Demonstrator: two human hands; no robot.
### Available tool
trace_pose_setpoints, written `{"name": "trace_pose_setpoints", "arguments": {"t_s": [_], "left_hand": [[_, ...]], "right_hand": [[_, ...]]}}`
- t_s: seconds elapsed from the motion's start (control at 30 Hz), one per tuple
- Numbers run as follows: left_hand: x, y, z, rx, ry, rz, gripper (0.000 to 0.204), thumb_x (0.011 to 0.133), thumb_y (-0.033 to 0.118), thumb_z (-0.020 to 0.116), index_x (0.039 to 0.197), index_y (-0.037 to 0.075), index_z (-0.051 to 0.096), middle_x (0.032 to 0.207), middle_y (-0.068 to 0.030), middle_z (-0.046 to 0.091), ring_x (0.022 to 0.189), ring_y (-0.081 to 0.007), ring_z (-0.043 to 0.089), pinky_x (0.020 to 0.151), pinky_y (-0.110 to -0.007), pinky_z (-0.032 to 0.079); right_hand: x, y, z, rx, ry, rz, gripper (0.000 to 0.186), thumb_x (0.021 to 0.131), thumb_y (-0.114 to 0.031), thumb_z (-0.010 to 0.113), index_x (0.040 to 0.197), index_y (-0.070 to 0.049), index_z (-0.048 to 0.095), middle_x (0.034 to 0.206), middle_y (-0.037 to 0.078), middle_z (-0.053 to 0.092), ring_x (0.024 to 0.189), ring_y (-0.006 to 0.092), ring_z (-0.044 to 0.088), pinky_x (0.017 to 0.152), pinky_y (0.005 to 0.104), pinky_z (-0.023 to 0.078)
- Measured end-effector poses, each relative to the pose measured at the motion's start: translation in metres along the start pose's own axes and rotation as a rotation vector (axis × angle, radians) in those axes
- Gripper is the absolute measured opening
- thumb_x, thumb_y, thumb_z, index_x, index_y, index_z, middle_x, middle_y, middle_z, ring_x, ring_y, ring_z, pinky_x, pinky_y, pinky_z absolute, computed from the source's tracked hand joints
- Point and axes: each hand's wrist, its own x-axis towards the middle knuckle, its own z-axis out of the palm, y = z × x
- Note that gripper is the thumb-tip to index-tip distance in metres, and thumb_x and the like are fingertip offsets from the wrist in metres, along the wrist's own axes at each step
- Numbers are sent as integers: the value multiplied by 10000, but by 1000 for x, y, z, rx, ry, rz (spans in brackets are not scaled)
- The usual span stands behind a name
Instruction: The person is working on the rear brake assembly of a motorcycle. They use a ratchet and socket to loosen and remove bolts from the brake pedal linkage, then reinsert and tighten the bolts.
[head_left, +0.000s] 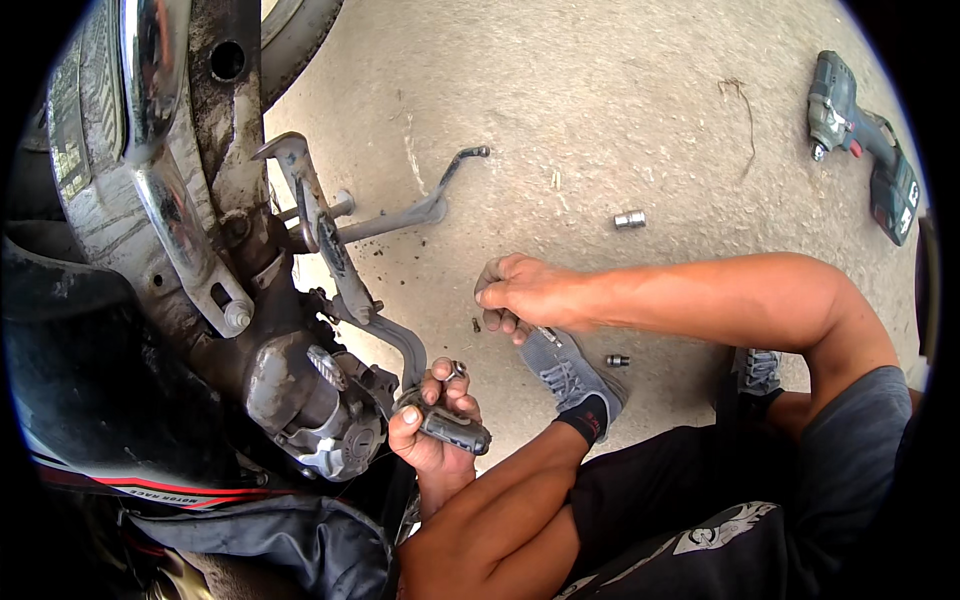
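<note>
Left of the gray shoe (562, 368), the left hand (428, 452) grips the black foot peg (457, 431) of a motorbike (290, 385); just past the shoe's toe, the right hand (522, 291) is curled, around what I cannot tell. Right of the shoe lies a small socket (617, 360), farther beyond it a larger socket (629, 219), then a power wrench (852, 132).

The left hand (432, 454) grips a black pedal (456, 431). The right hand (530, 290) hangs near a grey shoe (572, 378). A power tool (838, 118) lies on the ground (600, 120).
</note>
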Motion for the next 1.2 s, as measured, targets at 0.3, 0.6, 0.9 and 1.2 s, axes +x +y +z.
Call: {"name": "trace_pose_setpoints", "arguments": {"t_s": [0.3,0.6,0.9,1.2], "left_hand": [[2,-2,2,-10,16,17,205,744,130,643,813,-13,513,1097,-57,456,948,-163,499,904,-311,543],[3,-2,1,-33,6,13,215,751,122,642,829,-11,492,1088,-74,472,960,-163,502,909,-305,540],[3,-4,4,-25,12,27,214,751,121,643,822,-19,498,1083,-82,470,949,-168,503,907,-297,541],[3,-4,4,-35,15,33,221,750,115,640,830,-34,498,1087,-91,473,959,-175,508,921,-311,544]], "right_hand": [[-5,-19,-12,-242,143,-22,379,952,-270,471,1085,80,530,931,155,663,876,234,613,778,360,498],[-10,-13,-25,326,-245,-22,161,837,-39,593,956,61,550,1041,187,603,802,195,608,727,322,535],[-15,-9,-23,398,-292,-39,156,817,-23,584,933,80,578,985,182,617,759,196,615,703,325,539],[-20,-11,-22,301,-286,-138,227,825,-39,588,996,107,554,994,179,616,775,183,620,699,312,555]]}}
